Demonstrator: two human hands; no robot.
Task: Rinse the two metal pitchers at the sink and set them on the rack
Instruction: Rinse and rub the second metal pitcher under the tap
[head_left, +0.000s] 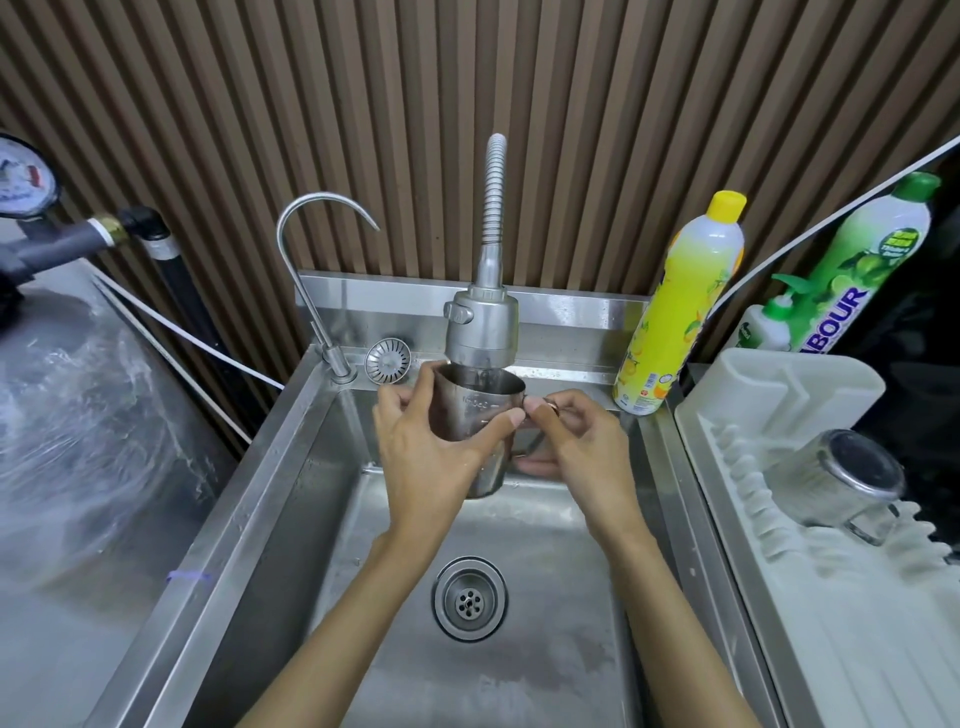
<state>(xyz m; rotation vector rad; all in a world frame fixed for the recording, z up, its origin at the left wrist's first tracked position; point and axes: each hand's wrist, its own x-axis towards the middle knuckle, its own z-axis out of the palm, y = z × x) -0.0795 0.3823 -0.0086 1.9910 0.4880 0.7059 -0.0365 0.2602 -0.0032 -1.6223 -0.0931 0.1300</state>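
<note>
Clasping upright pitcher (467, 413) under sprayer (483, 325), left grip (431, 452) round body, right grip (576, 447) pinching handle.

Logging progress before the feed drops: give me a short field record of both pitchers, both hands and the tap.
pitcher in hand: upright under the spray head, over the sink
left hand: grips its body
right hand: pinches its handle
second pitcher: on the rack, tipped, base toward camera
water flow: cannot tell
left to do: set pitcher in hand on the rack

Green bottle (860, 265): white letters "BOUR", start cut off. Yellow bottle (675, 312), gauge (23, 176): print illegible.
</note>
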